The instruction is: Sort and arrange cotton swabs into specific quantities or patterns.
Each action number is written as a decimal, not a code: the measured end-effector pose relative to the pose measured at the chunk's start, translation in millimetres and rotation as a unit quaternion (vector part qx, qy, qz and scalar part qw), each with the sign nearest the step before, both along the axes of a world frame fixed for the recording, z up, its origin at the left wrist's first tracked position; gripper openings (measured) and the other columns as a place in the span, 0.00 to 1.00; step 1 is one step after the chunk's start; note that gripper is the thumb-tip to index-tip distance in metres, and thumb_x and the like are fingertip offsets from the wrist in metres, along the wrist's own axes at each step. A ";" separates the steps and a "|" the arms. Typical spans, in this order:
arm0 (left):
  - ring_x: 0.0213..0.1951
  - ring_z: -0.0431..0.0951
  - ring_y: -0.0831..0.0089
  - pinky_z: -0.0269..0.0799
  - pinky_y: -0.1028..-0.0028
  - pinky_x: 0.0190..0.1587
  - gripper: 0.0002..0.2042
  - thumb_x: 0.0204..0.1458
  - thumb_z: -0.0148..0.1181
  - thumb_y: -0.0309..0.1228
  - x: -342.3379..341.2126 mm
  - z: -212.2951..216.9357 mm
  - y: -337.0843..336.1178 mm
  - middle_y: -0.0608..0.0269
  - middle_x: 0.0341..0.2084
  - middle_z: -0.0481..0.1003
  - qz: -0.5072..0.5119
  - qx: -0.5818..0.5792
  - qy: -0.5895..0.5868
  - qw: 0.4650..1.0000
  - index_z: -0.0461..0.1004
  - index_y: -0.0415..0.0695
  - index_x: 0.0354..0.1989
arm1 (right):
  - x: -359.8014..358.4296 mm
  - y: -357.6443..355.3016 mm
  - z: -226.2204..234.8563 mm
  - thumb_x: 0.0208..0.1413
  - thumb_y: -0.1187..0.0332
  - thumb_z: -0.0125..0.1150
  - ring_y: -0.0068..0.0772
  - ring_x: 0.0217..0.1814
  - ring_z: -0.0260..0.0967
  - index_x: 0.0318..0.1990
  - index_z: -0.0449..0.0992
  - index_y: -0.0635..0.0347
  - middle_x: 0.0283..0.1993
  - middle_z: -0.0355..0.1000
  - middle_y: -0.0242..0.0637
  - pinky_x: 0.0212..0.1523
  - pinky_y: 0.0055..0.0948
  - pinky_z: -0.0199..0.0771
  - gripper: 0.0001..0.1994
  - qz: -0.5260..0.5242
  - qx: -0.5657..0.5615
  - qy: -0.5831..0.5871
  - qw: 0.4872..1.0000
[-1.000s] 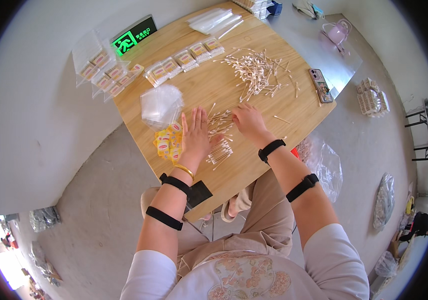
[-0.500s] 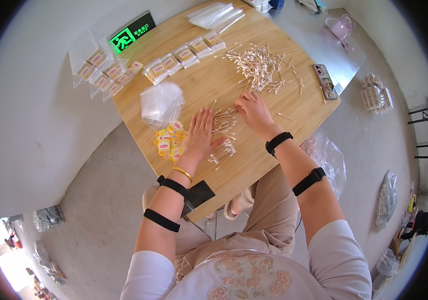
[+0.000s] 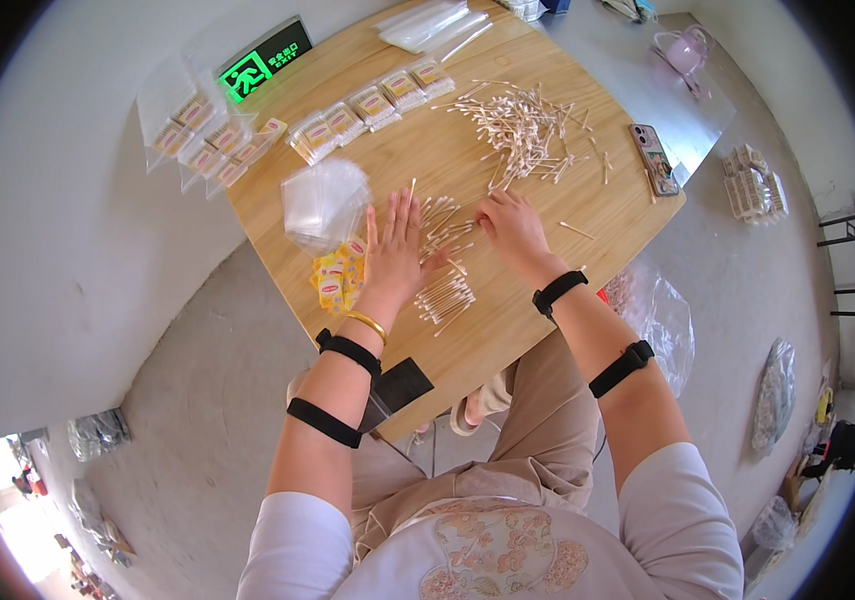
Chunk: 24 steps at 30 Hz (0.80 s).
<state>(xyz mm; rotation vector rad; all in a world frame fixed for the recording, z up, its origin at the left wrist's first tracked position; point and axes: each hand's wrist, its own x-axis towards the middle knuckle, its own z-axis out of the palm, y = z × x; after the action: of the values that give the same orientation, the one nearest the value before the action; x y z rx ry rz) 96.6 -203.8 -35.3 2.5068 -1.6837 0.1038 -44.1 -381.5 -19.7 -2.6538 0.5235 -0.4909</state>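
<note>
My left hand (image 3: 394, 250) lies flat on the wooden table (image 3: 508, 290), fingers spread, beside a small bunch of cotton swabs (image 3: 445, 226). My right hand (image 3: 514, 224) rests just right of that bunch, fingers curled down onto the swabs; whether it grips any I cannot tell. A neat bundle of swabs (image 3: 444, 298) lies near my left wrist. A large loose pile of swabs (image 3: 523, 128) spreads across the far side of the table. Yellow-and-red labels (image 3: 340, 278) sit under my left palm's edge.
A stack of clear plastic bags (image 3: 321, 202) lies left of my hand. Rows of filled small packets (image 3: 368, 105) line the far edge, more (image 3: 210, 150) at the left corner. A phone (image 3: 654, 158) lies at the right edge. A green sign (image 3: 266, 62) leans behind.
Both hands have shifted slightly toward me and closer together around the small bunch of swabs. The table's other things have not moved.
</note>
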 end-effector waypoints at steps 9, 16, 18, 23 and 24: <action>0.76 0.37 0.58 0.28 0.50 0.74 0.51 0.54 0.50 0.63 -9.6 9.2 11.6 0.52 0.75 0.41 -0.017 0.004 0.086 0.996 0.40 0.36 0.74 | 14.2 15.5 7.1 0.53 0.74 0.60 0.41 0.48 0.67 0.32 0.77 0.55 0.38 0.71 0.34 0.50 0.37 0.69 0.02 0.064 0.053 -0.063 0.995; 0.68 0.57 0.55 0.46 0.54 0.71 0.39 0.41 0.75 0.42 -8.3 24.4 43.3 0.56 0.63 0.60 -0.005 -0.118 0.172 0.978 0.62 0.46 0.62 | -11.8 30.8 22.6 0.50 0.61 0.68 0.43 0.47 0.68 0.32 0.77 0.54 0.37 0.71 0.36 0.48 0.40 0.69 0.09 0.047 0.114 0.084 0.989; 0.59 0.64 0.55 0.57 0.56 0.63 0.29 0.37 0.77 0.32 -14.7 23.8 40.6 0.60 0.53 0.65 0.016 -0.116 0.189 0.975 0.68 0.49 0.48 | -14.6 46.4 11.9 0.46 0.56 0.71 0.44 0.47 0.69 0.31 0.77 0.54 0.36 0.72 0.37 0.48 0.40 0.69 0.14 0.031 0.107 0.066 0.992; 0.57 0.65 0.58 0.59 0.58 0.59 0.19 0.38 0.76 0.31 -22.4 19.1 37.2 0.63 0.51 0.67 0.037 -0.142 0.191 0.971 0.73 0.50 0.38 | -10.2 58.0 4.7 0.46 0.61 0.69 0.44 0.48 0.70 0.30 0.78 0.54 0.36 0.72 0.38 0.48 0.40 0.70 0.09 -0.010 0.140 0.089 0.986; 0.57 0.65 0.59 0.58 0.58 0.60 0.17 0.38 0.75 0.30 -22.7 18.3 37.3 0.64 0.51 0.67 0.044 -0.149 0.194 0.969 0.74 0.50 0.36 | -9.5 58.4 5.3 0.46 0.63 0.68 0.44 0.47 0.70 0.30 0.78 0.55 0.36 0.73 0.39 0.48 0.40 0.70 0.07 -0.027 0.160 0.093 0.982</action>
<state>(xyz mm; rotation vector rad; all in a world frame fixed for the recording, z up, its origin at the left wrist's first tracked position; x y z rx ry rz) 73.9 -166.5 -17.0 2.2018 -1.2984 -0.1117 -53.6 -323.1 -14.3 -2.3921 0.6716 -0.1553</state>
